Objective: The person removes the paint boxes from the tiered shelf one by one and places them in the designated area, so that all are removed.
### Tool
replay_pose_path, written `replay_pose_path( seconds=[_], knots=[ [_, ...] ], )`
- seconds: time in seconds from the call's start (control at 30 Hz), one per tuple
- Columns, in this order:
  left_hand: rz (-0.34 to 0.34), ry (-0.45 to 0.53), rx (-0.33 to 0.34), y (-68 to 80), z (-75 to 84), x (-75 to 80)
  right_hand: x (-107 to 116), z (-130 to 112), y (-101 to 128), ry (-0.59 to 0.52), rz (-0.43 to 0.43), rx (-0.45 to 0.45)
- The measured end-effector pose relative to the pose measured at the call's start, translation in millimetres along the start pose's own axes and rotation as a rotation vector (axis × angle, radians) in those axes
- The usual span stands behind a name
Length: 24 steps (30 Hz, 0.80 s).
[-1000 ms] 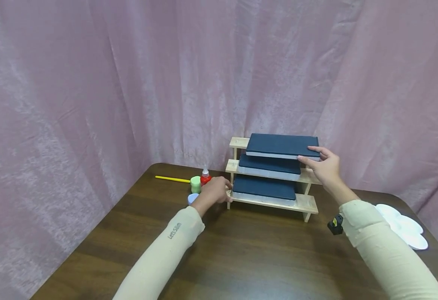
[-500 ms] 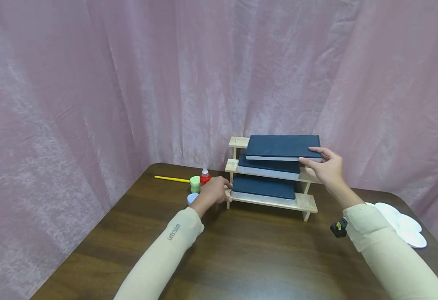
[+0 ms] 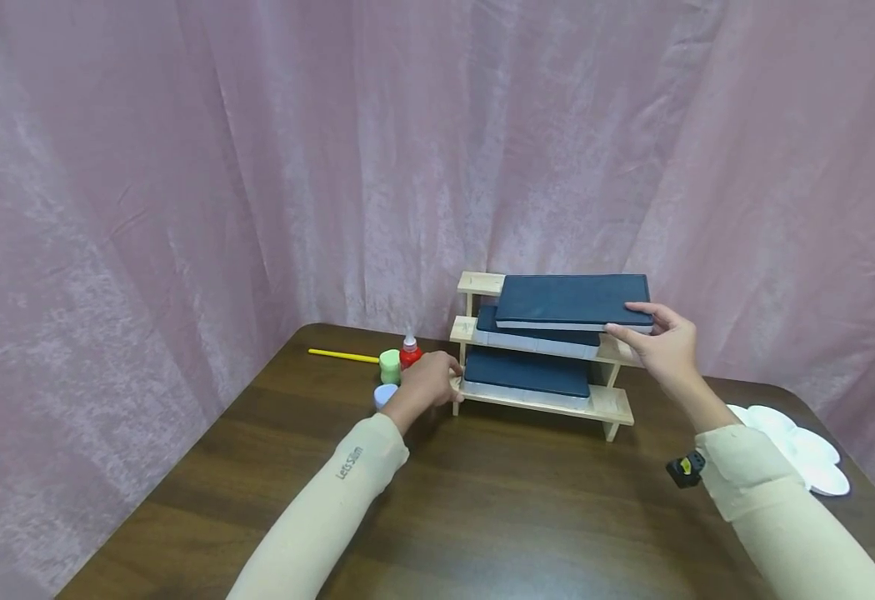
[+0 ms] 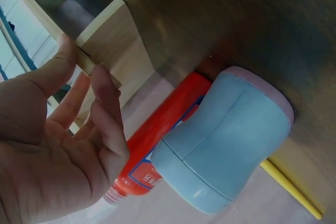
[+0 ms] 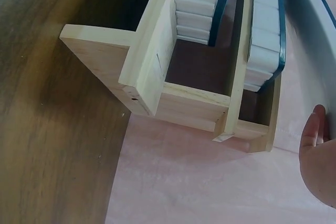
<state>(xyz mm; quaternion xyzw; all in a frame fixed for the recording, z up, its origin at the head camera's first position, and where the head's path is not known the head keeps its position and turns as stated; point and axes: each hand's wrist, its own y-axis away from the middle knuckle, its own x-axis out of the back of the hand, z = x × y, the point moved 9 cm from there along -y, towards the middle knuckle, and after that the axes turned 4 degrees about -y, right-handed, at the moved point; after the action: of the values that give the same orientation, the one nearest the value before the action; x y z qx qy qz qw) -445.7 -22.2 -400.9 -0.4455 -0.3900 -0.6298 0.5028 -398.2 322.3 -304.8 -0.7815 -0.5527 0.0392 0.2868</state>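
A three-tier wooden stand is on the brown table. My right hand pinches the right end of a flat box with a dark blue top and whitish side, thumb below and fingers above. This box is raised over the middle tier, tilted towards me. A similar box lies partly hidden on the middle tier, and another box lies on the lowest. My left hand pinches the left end of the lowest tier; in the left wrist view, its thumb and finger touch the wooden edge.
Left of the stand are a red bottle, a green waisted container, a light blue container and a yellow stick. A white petal-shaped palette lies far right. Pink curtain hangs behind.
My right hand has moved the held box slightly down, right and towards me, uncovering more of the top tier's left end. The left hand stays on the stand.
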Motion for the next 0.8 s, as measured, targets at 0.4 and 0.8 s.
replay_pose_path(
  seconds=[0.4,0.8],
  knots=[
    [0.019,0.006,-0.02,-3.8,0.7,0.3,8,-33,22,-0.078,-0.028,0.028],
    [0.004,0.011,-0.006,-0.5,-3.4,-0.1,9,-23,38,-0.092,-0.062,0.078]
  ],
)
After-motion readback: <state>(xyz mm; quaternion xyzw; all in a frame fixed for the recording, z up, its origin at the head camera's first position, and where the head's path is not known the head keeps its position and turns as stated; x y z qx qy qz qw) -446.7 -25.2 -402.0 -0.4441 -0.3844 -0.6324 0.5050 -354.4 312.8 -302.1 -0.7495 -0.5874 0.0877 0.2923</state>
